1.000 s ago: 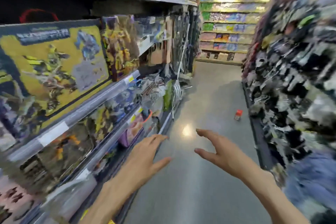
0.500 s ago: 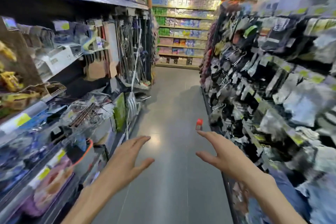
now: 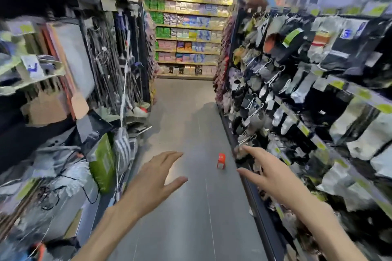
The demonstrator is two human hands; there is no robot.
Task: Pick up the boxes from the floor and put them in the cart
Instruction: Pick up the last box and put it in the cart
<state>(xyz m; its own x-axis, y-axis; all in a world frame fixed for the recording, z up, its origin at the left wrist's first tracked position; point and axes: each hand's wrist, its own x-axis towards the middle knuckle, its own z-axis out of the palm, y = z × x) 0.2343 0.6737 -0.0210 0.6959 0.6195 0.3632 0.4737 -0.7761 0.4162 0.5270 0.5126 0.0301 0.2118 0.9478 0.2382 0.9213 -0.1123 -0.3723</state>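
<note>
A store aisle is viewed along its grey floor (image 3: 186, 218). The left hand (image 3: 151, 182) and right hand (image 3: 269, 174) are held out in front, well apart, fingers spread, nothing gripped. A small red object (image 3: 221, 160) is seen on the floor between and beyond the hands, near the right shelving (image 3: 297, 82); whether it is a box cannot be told.

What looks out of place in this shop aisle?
A small red stool stands alone on the grey floor mid-aisle, near the right shelving's base. Both hands, left and right, are open and empty. No boxes or cart show.
</note>
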